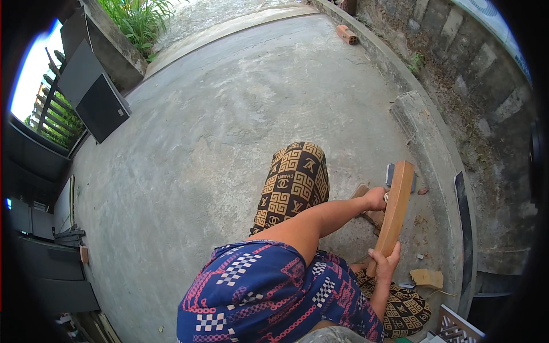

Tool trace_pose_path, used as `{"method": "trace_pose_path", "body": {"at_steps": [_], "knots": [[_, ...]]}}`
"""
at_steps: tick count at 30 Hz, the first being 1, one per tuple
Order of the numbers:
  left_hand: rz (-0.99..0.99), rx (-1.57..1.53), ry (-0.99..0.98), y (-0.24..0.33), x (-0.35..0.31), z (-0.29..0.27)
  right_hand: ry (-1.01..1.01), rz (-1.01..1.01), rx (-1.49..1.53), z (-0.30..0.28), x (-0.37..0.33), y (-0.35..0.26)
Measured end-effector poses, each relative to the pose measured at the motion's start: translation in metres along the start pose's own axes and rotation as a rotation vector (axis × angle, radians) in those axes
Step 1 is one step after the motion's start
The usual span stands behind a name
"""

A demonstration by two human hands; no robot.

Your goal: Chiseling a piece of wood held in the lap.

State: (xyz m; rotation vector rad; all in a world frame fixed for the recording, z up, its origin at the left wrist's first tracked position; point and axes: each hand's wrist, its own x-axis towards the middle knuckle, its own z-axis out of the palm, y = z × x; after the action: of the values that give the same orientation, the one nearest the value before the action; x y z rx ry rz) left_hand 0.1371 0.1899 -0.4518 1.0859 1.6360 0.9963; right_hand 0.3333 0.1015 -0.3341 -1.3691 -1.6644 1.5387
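A long brown wooden beam stands at a slant in front of me on the right, its far end raised toward the camera. My right hand is wrapped round the near end, thumb along one face. Higher up, my left hand is closed against the beam's left side, its fingers partly hidden. A small white thing shows at those fingers; I cannot tell what it is. Beyond the beam's upper part lies a blue-grey block, half covered. Wood pieces lie on the ground under my left hand.
Right of my patterned trouser leg lie a yellowish broken piece and a white lattice-sided crate. A low concrete kerb and a dark strip border the right. One hollow brick sits far off. Dark panels lean at left.
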Motion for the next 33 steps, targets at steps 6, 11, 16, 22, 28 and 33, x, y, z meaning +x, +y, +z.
{"method": "trace_pose_path", "body": {"at_steps": [6,11,16,22,28,33], "knots": [[-0.009,0.029,-0.016,-0.002,0.004,0.001,-0.018,0.046,0.038,0.005,-0.001,-0.004],[-0.007,0.072,-0.055,0.004,0.001,0.002,0.045,-0.065,-0.185,0.002,-0.001,0.003],[-0.011,0.119,-0.066,0.003,0.003,0.002,0.041,-0.05,-0.222,0.0,-0.001,0.005],[-0.013,0.123,-0.06,0.002,0.001,0.003,0.044,-0.08,-0.243,-0.003,-0.002,0.01],[-0.031,0.151,-0.039,-0.002,0.004,0.005,0.046,-0.051,-0.25,-0.003,-0.003,0.003],[0.002,0.156,-0.032,-0.004,0.006,0.006,0.05,-0.041,-0.262,-0.003,-0.002,0.005]]}}
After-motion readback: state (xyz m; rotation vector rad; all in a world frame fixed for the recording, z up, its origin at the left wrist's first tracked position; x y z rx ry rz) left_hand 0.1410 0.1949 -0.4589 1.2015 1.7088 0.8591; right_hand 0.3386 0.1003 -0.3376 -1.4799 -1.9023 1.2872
